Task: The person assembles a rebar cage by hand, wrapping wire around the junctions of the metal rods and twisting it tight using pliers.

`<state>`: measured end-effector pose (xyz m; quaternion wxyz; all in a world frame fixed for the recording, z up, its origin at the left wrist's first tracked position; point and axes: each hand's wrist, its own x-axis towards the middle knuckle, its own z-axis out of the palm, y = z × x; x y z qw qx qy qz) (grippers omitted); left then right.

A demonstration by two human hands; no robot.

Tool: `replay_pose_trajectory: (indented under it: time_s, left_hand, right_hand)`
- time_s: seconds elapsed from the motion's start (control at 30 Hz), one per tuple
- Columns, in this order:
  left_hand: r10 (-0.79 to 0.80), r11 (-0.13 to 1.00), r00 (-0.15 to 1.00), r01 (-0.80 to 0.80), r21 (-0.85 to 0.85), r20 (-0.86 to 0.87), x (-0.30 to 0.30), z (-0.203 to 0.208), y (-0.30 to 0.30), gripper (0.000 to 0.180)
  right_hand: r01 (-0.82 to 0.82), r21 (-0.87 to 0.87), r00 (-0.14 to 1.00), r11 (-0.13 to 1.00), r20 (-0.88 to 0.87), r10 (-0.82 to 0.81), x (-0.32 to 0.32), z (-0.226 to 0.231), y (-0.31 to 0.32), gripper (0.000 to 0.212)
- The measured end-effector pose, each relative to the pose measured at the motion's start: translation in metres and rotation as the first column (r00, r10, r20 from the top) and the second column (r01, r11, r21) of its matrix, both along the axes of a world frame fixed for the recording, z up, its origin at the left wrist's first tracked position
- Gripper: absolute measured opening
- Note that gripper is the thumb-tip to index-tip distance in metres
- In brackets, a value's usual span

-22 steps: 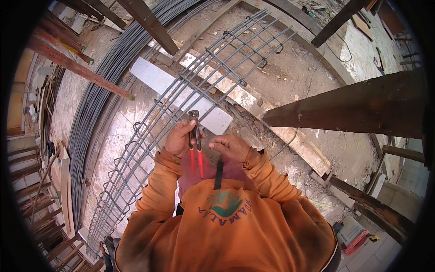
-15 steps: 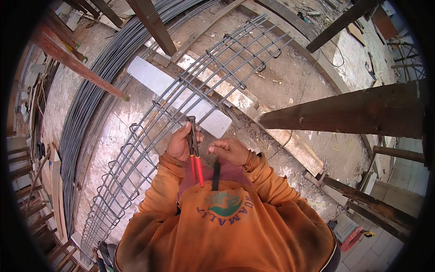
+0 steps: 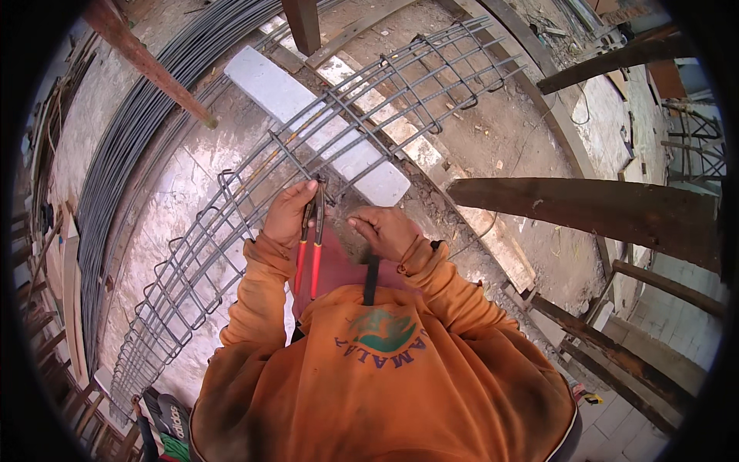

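Observation:
My left hand [image 3: 289, 212] grips red-handled pincers [image 3: 310, 254], their dark jaws pointing up at a crossing of the steel rebar cage [image 3: 354, 115]. Beside it, my right hand [image 3: 382, 229] has its fingers curled against the cage; whether it pinches tie wire I cannot tell. The long cage of straight bars and square stirrups runs from the lower left to the upper right across a white concrete block [image 3: 308, 115]. Orange sleeves cover both forearms.
A bundle of long dark rebars [image 3: 127, 154] lies along the left. Rusty props [image 3: 146, 61] lean at the upper left. Heavy timber beams [image 3: 593, 212] cross on the right, with more timbers [image 3: 616, 354] below. The ground is dusty concrete and dirt.
The view shifted slightly. Both hands stayed at the same cage crossing; the pincers remain upright in my left hand, and my right hand moved a little away to the right.

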<state>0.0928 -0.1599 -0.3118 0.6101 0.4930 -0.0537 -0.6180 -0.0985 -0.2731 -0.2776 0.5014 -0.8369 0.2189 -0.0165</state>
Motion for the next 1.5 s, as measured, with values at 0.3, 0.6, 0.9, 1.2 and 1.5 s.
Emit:
replay_pose_trajectory:
  time_s: [0.3, 0.6, 0.9, 1.2, 1.5]
  left_hand:
    - [0.299, 0.947, 0.921, -0.318, -0.04, -0.249, -0.009, -0.007, 0.017, 0.033]
    - [0.34, 0.924, 0.931, -0.357, -0.14, -0.129, 0.009, -0.027, 0.017, 0.048]
    - [0.362, 0.9, 0.928, -0.323, -0.294, 0.09, -0.027, -0.035, 0.029, 0.052]
    - [-0.032, 0.893, 0.864, -0.2, -0.403, -0.502, 0.0, -0.035, 0.044, 0.057]
    - [-0.114, 0.955, 0.98, 0.062, -0.291, -0.165, 0.009, 0.017, 0.066, 0.071]
  right_hand:
    - [0.235, 0.656, 0.966, 0.717, -0.079, -0.245, 0.013, -0.039, 0.007, 0.014]
    - [0.197, 0.942, 0.955, 0.271, -0.122, -0.269, 0.042, -0.006, 0.016, 0.024]
    - [0.154, 0.922, 0.983, 0.356, -0.108, -0.146, 0.049, 0.001, 0.034, 0.023]
    - [0.264, 0.131, 0.964, 0.955, -0.039, -0.262, 0.014, -0.024, -0.005, 0.02]
    - [-0.079, 0.484, 0.991, 0.872, -0.058, 0.121, -0.017, -0.007, -0.008, 0.019]
